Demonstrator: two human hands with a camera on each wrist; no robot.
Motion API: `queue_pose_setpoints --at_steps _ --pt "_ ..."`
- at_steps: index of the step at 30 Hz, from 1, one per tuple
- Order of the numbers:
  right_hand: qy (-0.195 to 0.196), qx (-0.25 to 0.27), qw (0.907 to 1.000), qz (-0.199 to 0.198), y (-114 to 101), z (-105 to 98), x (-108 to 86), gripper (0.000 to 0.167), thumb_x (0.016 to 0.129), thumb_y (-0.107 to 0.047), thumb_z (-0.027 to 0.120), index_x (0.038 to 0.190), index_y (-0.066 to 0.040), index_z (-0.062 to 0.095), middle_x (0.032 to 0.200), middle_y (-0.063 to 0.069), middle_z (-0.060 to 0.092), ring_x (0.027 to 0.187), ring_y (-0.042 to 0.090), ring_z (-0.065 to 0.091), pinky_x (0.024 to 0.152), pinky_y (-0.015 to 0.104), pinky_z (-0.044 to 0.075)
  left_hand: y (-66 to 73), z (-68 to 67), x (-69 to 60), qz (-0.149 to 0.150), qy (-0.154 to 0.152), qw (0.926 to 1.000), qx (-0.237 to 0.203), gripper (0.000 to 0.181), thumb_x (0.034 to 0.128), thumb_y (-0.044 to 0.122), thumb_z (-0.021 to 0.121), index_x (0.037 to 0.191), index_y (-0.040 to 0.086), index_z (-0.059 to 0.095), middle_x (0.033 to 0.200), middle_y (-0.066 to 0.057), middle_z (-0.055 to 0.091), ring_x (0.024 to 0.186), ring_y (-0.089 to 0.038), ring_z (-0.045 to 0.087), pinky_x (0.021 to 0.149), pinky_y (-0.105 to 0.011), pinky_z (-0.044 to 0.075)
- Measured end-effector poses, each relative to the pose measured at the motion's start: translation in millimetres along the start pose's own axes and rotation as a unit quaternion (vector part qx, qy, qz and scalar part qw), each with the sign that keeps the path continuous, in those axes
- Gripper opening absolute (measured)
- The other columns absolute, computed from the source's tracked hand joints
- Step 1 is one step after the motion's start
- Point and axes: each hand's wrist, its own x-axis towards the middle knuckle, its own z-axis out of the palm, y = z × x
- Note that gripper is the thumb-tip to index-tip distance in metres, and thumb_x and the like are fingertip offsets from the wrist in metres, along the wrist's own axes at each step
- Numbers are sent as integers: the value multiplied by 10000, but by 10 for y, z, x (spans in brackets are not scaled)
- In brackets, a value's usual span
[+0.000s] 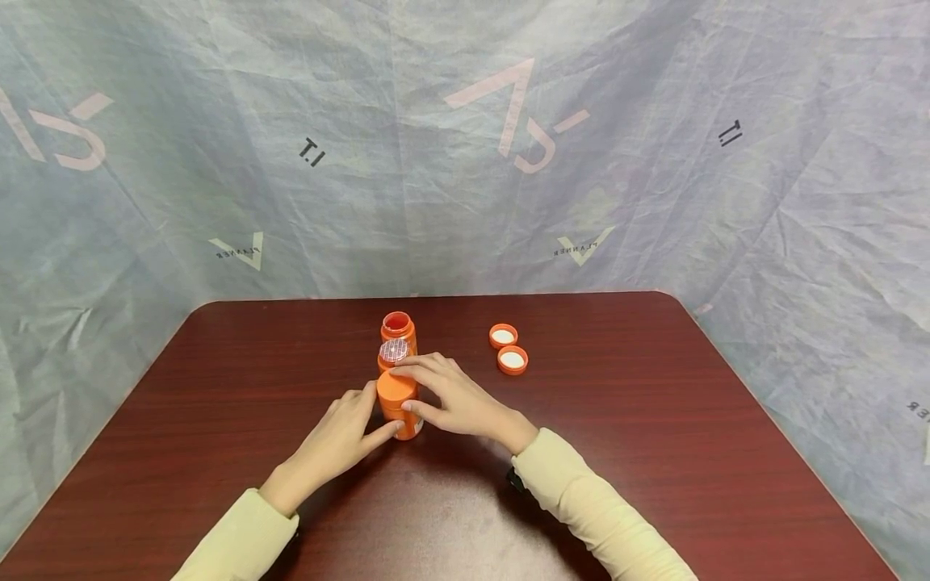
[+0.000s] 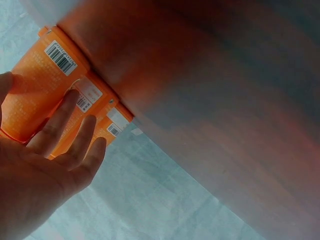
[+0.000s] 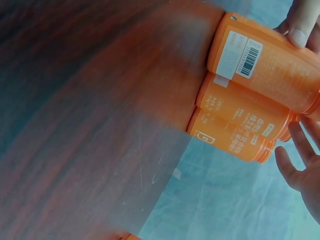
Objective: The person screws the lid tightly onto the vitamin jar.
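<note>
Three orange bottles stand in a row on the table. The nearest bottle (image 1: 393, 415) wears an orange cap (image 1: 396, 386). My left hand (image 1: 327, 442) grips its body low down, thumb in front and index finger at the left side. From the right, my right hand (image 1: 459, 400) holds the cap, fingers over the far edge and thumb at the near side. Right behind is a bottle with a printed seal (image 1: 395, 350) over its mouth, and farthest back an uncapped bottle (image 1: 396, 321) with an open mouth. Barcode labels (image 3: 249, 58) show on the bottle sides.
Two orange caps (image 1: 512, 361) lie upturned, white liners showing, to the right of the bottles. The dark red wooden table (image 1: 617, 403) ends at a back edge against a grey printed cloth (image 1: 436, 202), which also hangs along both sides.
</note>
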Motion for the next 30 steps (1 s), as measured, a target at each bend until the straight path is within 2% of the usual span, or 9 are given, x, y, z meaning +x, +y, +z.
queue_pose_setpoints --at_steps 5,14,22,30 --pt "-15 53 10000 -21 -1 -4 -2 445 894 -301 577 1303 -154 485 1311 -5 495 1160 129 441 921 342 362 -2 5 5 20 19 10000 -62 693 833 471 604 1222 -86 466 1090 -222 613 996 -330 572 859 -500 453" --pt "153 -102 9998 16 -19 12 15 410 873 -277 610 1251 -136 537 1229 3 530 1098 123 465 893 318 371 -1 24 26 88 135 9999 39 550 818 473 622 1113 22 515 946 -124 642 929 -296 579 798 -490 466" --pt "270 -466 9986 -1 -3 15 40 379 836 -301 653 1182 -162 587 1141 -26 567 1049 113 471 865 314 375 42 21 20 -38 109 9999 72 636 808 433 649 1163 -71 490 994 -186 638 959 -337 581 812 -510 465" --pt "427 -592 9973 11 -14 12 48 361 815 -318 670 1138 -168 609 1106 -28 580 1013 115 471 853 318 375 54 20 24 -46 203 9997 109 575 797 433 660 1114 -21 504 924 -159 637 920 -323 588 771 -493 481"
